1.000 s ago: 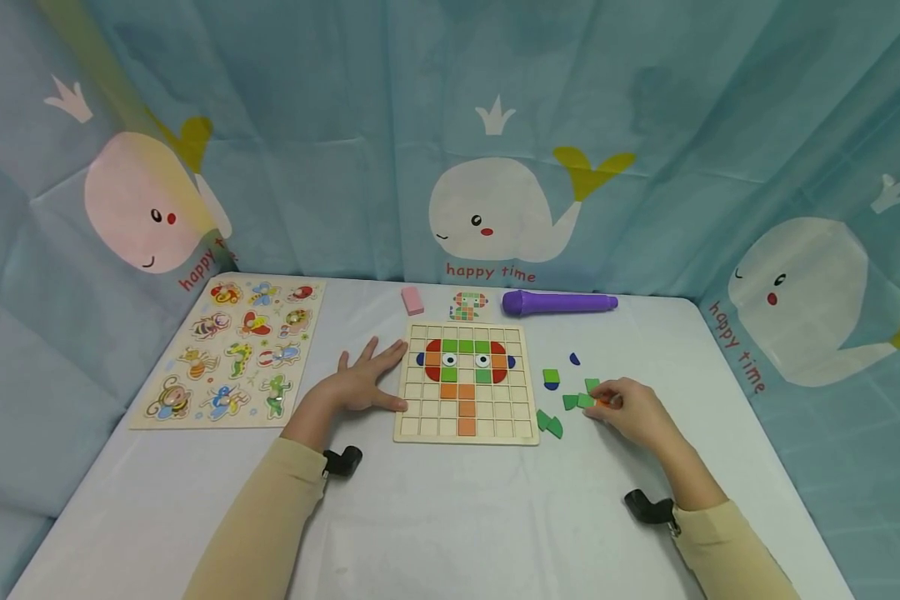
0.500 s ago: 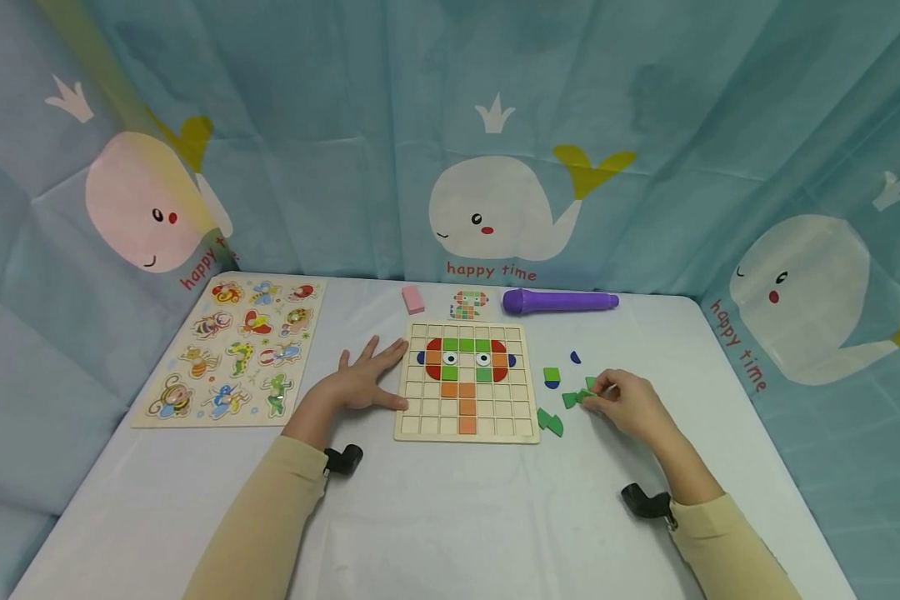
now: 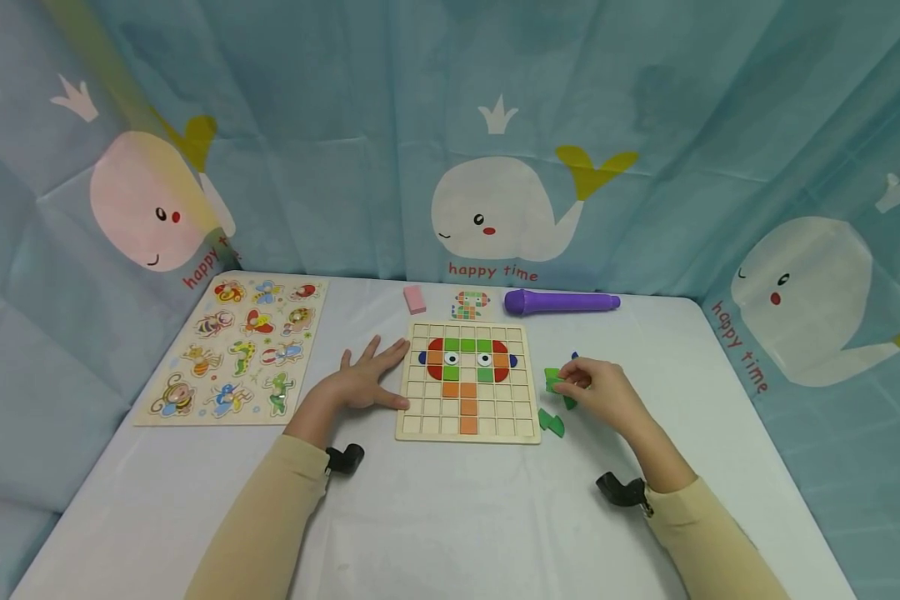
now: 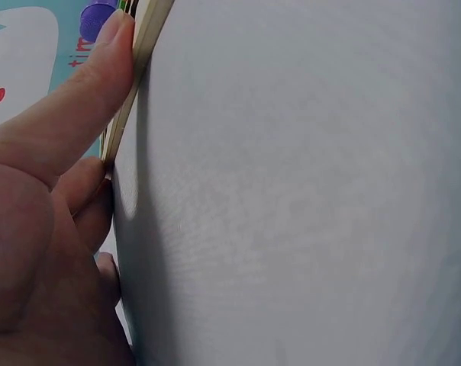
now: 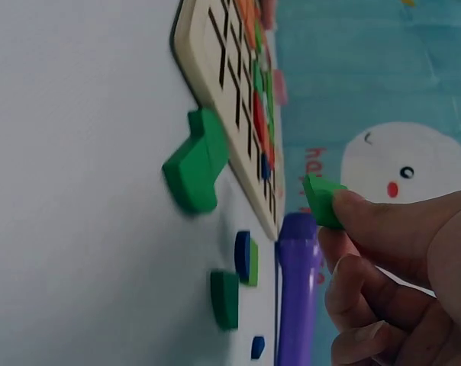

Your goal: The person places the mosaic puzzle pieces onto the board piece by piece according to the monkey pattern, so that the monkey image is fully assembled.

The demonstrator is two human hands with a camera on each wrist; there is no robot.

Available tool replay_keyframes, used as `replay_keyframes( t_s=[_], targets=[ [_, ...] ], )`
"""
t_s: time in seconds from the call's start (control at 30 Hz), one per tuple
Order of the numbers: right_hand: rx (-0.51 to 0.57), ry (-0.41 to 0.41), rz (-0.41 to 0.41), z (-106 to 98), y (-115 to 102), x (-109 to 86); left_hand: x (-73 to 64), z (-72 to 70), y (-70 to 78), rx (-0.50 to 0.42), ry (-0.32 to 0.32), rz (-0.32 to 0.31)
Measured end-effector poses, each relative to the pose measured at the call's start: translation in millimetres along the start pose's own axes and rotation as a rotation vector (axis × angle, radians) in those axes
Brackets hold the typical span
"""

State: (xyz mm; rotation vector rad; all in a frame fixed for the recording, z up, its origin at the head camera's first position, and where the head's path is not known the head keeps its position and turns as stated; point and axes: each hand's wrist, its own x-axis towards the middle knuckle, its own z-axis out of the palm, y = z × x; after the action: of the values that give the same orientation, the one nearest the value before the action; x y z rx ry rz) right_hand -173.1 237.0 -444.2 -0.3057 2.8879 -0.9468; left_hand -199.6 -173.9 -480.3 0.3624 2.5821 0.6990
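Note:
My right hand (image 3: 598, 390) pinches a small green puzzle piece (image 5: 320, 200) between thumb and index finger, raised above the table in the right wrist view. More green pieces (image 3: 551, 422) lie under and beside that hand, right of the wooden grid board (image 3: 427, 423). Colored tiles on the board form a face with two eyes (image 3: 484, 359) and a column of orange squares (image 3: 468, 408) beneath. My left hand (image 3: 362, 383), fingers spread, rests at the board's left edge; the left wrist view shows its thumb (image 4: 85, 99) lying along the wooden edge.
A purple microphone-shaped object (image 3: 562, 302) lies behind the board, next to a small pattern card (image 3: 470, 305) and a pink block (image 3: 414, 299). An insect picture puzzle board (image 3: 232, 350) lies at the left. Blue pieces (image 5: 258, 347) sit at the right. A whale-print curtain (image 3: 330, 208) surrounds the table.
My right hand has lifted a green piece from the pile and moved left with it, toward the board. The orange piece seen by its fingers earlier is out of sight. My left hand stays put.

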Motion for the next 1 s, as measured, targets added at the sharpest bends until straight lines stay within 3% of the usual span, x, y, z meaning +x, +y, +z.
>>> replay_keyframes(
  t_s=[0.73,1.0],
  targets=[
    [0.068,-0.077,-0.063,40,-47,25.0,-0.7,0.9,-2.3,0.014,0.005,0.016],
    [0.114,-0.089,-0.135,51,-64,30.0,-0.3,1.1,-2.6,0.005,0.007,0.021]
  ],
)
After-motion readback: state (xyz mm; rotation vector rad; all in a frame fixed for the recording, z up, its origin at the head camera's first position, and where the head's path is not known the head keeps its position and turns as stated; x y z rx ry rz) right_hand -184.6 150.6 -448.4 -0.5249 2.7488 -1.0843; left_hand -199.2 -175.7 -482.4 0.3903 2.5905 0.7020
